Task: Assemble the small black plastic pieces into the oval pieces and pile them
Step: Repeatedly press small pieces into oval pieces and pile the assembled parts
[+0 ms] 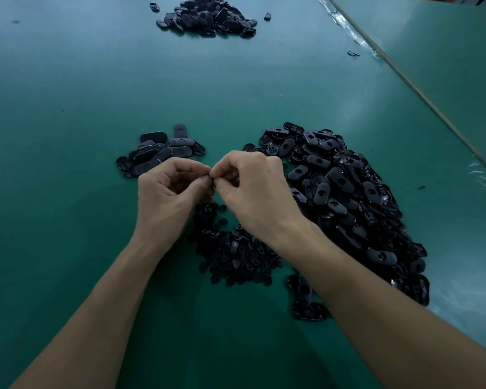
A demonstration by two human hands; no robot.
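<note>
1. A green worktop [68, 80] carries four dark heaps. The biggest is the stock of oval pieces [348, 197], spread along the person's right side just beyond the right wrist.
2. A far heap [208, 15] of similar ovals sits at the top edge, well apart from both hands.
3. The small black plastic pieces [236, 256] lie low and central, between the two forearms and directly below the hands.
4. The small pile of ovals [157, 154] sits up and left, just beyond the left hand [166, 192]. It is judged the finished stack and is nearer that hand than the right hand [256, 186], so a drop-off would go forward and left.
5. Both sets of fingers [199, 167] are curled tight and meet tip to tip above the worktop.
6. Between them is the pinched piece [213, 183] — only a dark sliver shows, so its kind and long axis cannot be told.
</note>
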